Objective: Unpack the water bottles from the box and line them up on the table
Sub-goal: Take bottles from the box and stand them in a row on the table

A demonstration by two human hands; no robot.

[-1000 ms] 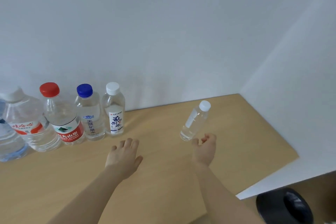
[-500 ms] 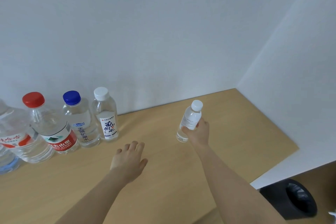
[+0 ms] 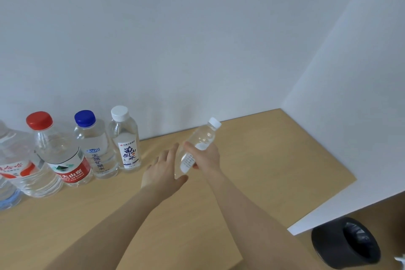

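Observation:
My right hand [image 3: 206, 156] grips a small clear water bottle [image 3: 200, 141] with a white cap, tilted with its cap up and to the right, above the wooden table [image 3: 274, 160]. My left hand [image 3: 163, 171] is open, fingers spread, right beside the bottle's lower end. Against the wall at the left stands a row of bottles: a white-capped one [image 3: 125, 140], a blue-capped one [image 3: 94, 147], a red-capped one [image 3: 59, 153] and a larger one [image 3: 19, 166] cut off by the frame's left edge. The box is out of view.
White walls close the table at the back and on the right. A black round object [image 3: 346, 242] sits on the floor beyond the table's right front corner. Bare tabletop lies between the white-capped bottle and the right wall.
My right hand has lifted the small bottle and carried it left, tilting it. My left hand has moved forward to the bottle's base. The view has shifted slightly.

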